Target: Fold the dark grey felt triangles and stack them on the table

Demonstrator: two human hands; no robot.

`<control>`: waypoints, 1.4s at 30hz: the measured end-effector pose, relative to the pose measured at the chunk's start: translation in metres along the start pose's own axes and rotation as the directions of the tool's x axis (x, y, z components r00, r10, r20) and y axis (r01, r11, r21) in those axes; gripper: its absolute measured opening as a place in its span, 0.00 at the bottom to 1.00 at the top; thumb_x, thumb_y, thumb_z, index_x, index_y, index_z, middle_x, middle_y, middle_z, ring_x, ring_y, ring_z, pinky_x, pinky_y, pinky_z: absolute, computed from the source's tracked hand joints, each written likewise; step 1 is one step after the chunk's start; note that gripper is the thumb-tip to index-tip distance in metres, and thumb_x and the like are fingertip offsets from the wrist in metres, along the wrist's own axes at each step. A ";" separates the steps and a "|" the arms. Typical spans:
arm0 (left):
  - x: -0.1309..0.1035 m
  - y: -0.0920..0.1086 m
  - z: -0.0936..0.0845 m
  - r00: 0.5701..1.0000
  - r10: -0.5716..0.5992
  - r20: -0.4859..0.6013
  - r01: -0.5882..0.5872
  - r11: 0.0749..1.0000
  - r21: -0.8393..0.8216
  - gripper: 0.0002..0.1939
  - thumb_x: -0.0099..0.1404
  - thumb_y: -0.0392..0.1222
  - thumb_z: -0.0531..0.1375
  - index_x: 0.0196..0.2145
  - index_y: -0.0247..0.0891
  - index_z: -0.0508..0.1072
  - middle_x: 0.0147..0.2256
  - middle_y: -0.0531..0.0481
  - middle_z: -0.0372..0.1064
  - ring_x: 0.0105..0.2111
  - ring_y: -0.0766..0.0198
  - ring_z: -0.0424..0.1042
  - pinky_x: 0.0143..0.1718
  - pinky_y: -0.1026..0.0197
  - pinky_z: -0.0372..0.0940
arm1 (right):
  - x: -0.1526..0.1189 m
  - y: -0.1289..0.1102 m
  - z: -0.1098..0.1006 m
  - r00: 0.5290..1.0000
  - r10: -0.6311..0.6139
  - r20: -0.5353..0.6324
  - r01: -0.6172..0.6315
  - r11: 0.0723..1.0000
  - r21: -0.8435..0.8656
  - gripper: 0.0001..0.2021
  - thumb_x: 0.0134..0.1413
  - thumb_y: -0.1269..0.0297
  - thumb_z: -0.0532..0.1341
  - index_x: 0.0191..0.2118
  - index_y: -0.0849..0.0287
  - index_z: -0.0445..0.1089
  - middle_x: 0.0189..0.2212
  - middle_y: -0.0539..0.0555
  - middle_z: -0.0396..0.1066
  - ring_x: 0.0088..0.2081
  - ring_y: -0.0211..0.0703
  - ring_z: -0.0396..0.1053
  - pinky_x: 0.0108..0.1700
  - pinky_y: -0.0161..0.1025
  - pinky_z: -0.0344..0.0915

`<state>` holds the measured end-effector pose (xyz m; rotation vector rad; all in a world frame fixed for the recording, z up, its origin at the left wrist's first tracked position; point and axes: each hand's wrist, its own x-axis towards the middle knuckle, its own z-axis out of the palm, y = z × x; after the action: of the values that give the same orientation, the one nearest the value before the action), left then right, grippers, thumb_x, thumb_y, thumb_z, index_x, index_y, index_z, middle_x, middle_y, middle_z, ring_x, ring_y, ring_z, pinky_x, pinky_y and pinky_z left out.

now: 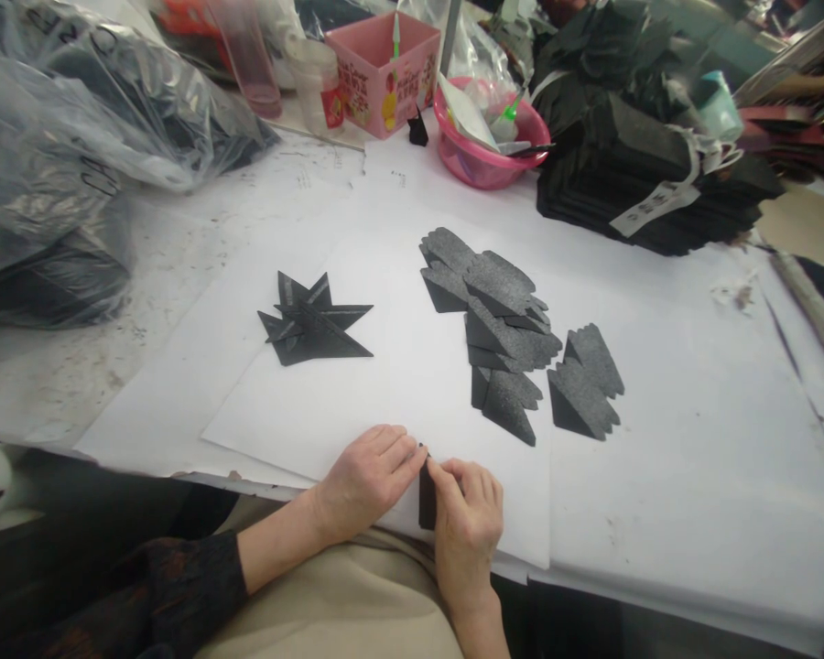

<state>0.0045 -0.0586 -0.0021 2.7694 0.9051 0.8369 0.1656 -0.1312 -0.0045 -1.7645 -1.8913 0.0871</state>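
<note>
A small black piece (427, 499) lies at the table's front edge between my two hands. My left hand (374, 471) has its fingers closed at the piece's top end. On its right side, my right hand (468, 513) pinches the piece near the top with thumb and forefinger, the other fingers curled. Farther left on the paper is a pile of pointed black pieces (312, 325). Several grey-black pieces with scalloped ends (504, 320) overlap beyond my hands, and a smaller group (586, 384) rests to their right.
White paper sheets (384, 384) cover the table. Plastic-wrapped bundles (55, 174) stand at the left. Along the back are a clear cup (314, 87), a pink box (377, 78), a pink basin (484, 169) holding tools, and a tied stack of black pieces (624, 174).
</note>
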 end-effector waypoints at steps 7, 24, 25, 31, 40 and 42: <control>0.000 0.001 0.001 1.000 0.004 0.009 -0.004 1.000 -0.008 0.07 0.69 0.31 0.57 0.43 0.28 0.73 0.36 0.43 0.69 0.40 0.56 0.69 0.42 0.52 0.72 | 0.000 -0.001 0.003 0.999 0.005 -0.044 -0.005 1.000 0.016 0.10 0.61 0.74 0.60 0.44 0.55 0.74 0.34 0.52 0.69 0.38 0.40 0.63 0.49 0.44 0.61; 0.000 -0.020 -0.011 0.995 0.042 0.089 -0.054 0.990 0.131 0.08 0.68 0.31 0.58 0.45 0.29 0.73 0.40 0.41 0.68 0.44 0.51 0.68 0.43 0.51 0.70 | 0.014 -0.015 0.015 0.998 0.043 -0.045 -0.041 0.999 0.026 0.09 0.62 0.71 0.59 0.45 0.56 0.74 0.35 0.52 0.71 0.38 0.41 0.63 0.45 0.41 0.59; 0.000 -0.022 -0.011 0.994 0.053 0.096 -0.066 0.987 0.144 0.08 0.68 0.31 0.58 0.45 0.29 0.73 0.41 0.41 0.68 0.44 0.51 0.67 0.43 0.51 0.70 | 0.016 -0.016 0.016 0.998 0.044 -0.038 -0.043 0.999 0.024 0.09 0.62 0.71 0.59 0.45 0.56 0.74 0.35 0.53 0.71 0.38 0.41 0.63 0.46 0.41 0.59; -0.002 -0.026 -0.010 0.984 0.106 0.142 -0.130 0.976 0.172 0.10 0.68 0.31 0.58 0.46 0.27 0.72 0.43 0.40 0.68 0.47 0.50 0.67 0.46 0.51 0.68 | 0.013 -0.011 0.010 0.998 0.009 -0.058 -0.007 1.000 0.030 0.09 0.62 0.72 0.59 0.44 0.55 0.74 0.36 0.52 0.73 0.39 0.41 0.64 0.48 0.42 0.60; -0.002 -0.026 -0.014 0.959 0.182 0.216 -0.218 0.964 0.153 0.11 0.70 0.29 0.54 0.46 0.26 0.72 0.49 0.41 0.68 0.52 0.52 0.65 0.52 0.52 0.64 | 0.009 -0.012 0.013 0.999 0.019 -0.034 -0.018 0.999 0.032 0.09 0.63 0.72 0.58 0.45 0.58 0.73 0.36 0.53 0.71 0.38 0.41 0.62 0.44 0.40 0.59; -0.002 -0.028 -0.015 0.955 0.182 0.236 -0.218 0.966 0.137 0.11 0.70 0.29 0.53 0.47 0.26 0.72 0.50 0.41 0.68 0.53 0.52 0.65 0.53 0.53 0.64 | 0.008 -0.013 0.014 0.999 0.026 -0.033 -0.026 0.999 0.022 0.09 0.64 0.72 0.57 0.45 0.57 0.73 0.36 0.54 0.71 0.38 0.41 0.62 0.44 0.40 0.59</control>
<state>-0.0191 -0.0380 0.0021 3.0572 0.6893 0.4794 0.1482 -0.1210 -0.0082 -1.7659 -1.8378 0.0867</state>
